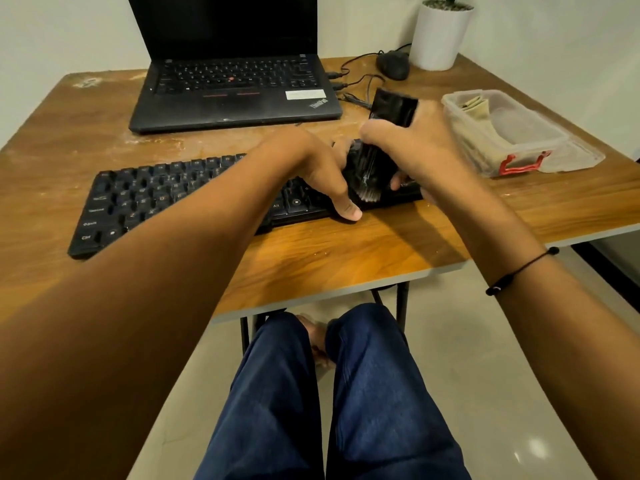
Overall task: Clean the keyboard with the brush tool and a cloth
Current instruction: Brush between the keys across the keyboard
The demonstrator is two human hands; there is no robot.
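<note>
- Two hands work at the right end of the keyboard (180,192): your right hand (420,147) has its fingers curled round the black brush tool (388,129), holding it nearly upright with the pale bristles down on the keys.
- Your left hand (311,168) rests on the keyboard just beside the brush, thumb at the front edge; its other fingers are hidden behind the hand, so they probably only steady the board, but I cannot tell.
- Keep the bristles light and sweep along the rows, so that the dust is driven out of the gaps toward one edge instead of deeper in.
- Hold the board down with the left hand so it does not slide on the wooden table (346,258).
- Most of the keyboard, to the left under your forearm, looks not yet reached.
- Cloth (479,110), folded and pale, lies in the clear plastic box (540,147) to your right, within reach.
- Behind the keyboard stands an open laptop (235,91), with its cables (360,84), a mouse (393,64) and a white plant pot (440,32) farther back; brush away from these.
</note>
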